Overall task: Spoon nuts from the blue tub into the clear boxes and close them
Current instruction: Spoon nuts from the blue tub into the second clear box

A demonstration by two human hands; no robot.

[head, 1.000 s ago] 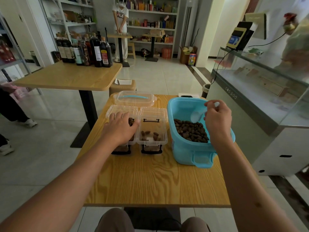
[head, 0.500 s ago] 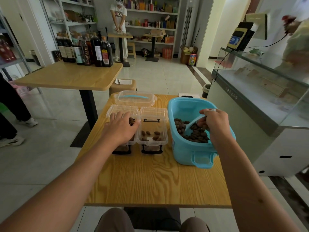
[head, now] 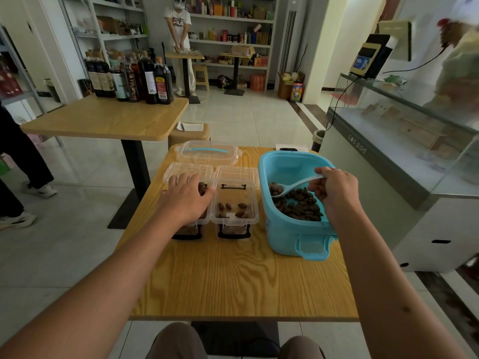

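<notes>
1. You are mid-scoop: your right hand [head: 335, 194] pinches the handle of the pale spoon [head: 293, 186], whose bowl sits among the nuts [head: 298, 206] inside the blue tub [head: 293, 229], loaded with a few.
2. Your left hand [head: 185, 200] lies flat, fingers relaxed, over the left clear box [head: 186, 174], steadying it; that box stands two places left of the tub.
3. The right clear box [head: 234, 203], just left of the tub and touching it or nearly so, is open and holds only a few nuts.
4. Next, I judge, lift the spoon level over the tub's near-left wall and tip it into that box.
5. Both hinged lids stand open behind the boxes; the tub's clear lid [head: 207, 154] lies beyond them, out of the path.
6. A phone [head: 288, 149] lies behind the tub, at the edge of the table [head: 233, 281].
</notes>
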